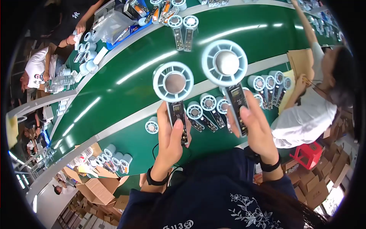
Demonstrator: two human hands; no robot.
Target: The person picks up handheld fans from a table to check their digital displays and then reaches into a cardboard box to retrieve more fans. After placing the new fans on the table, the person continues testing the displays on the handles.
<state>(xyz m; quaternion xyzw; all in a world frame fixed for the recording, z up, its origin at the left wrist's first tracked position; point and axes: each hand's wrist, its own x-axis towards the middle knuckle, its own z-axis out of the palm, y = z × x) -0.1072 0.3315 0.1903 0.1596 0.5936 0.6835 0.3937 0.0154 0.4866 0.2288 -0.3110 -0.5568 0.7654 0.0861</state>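
Each of my hands holds up a handheld fan with a light-blue spoked ring head, a silver centre and a dark handle with bare electronics showing. My left hand (170,139) is closed around the handle of the left fan (173,82), its thumb lying on the front. A little higher, the right fan (225,63) is gripped by its handle in my right hand (254,124), thumb pressed on the board. The two heads are side by side, apart. Behind and below them, a row of similar fans (208,102) lies on the green worktop (152,152), partly hidden by my hands.
Two more fans (190,22) lie on the green conveyor belt (126,97) beyond a metal rail. A lone fan head (151,127) is left of my left hand. At right sits a co-worker in white (309,118), near a red stool (307,154). Cardboard boxes (97,191) stand lower left.
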